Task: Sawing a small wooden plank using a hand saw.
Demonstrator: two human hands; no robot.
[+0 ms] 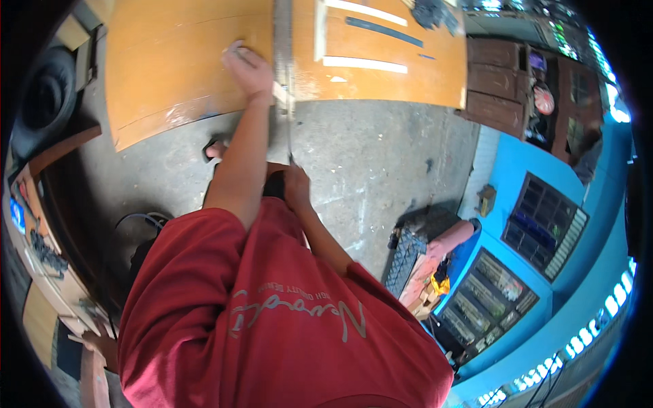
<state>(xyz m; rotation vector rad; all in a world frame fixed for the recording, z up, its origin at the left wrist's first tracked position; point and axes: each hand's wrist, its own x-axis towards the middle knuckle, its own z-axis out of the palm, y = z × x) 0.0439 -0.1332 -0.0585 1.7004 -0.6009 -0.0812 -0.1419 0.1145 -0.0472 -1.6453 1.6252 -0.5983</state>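
My left hand [250,70] is closed over a pale wood strip [281,94] on the orange-brown wooden tabletop [183,61]. Most of the strip is hidden under the hand, and its end sticks out past my wrist toward a gap in the top. Nearer my body, my right hand [296,187] is wrapped round what looks like a hand saw [290,136], its thin blade seen edge-on and reaching up to the strip's end. The saw's handle is hidden in my fingers.
White strips [365,64] and a dark strip [384,31] lie on the tabletop's right part, with a dark crumpled cloth [435,15] behind. A tyre [46,98] stands at left. A brown wooden cabinet [496,88] and a loaded seat [425,262] stand at right.
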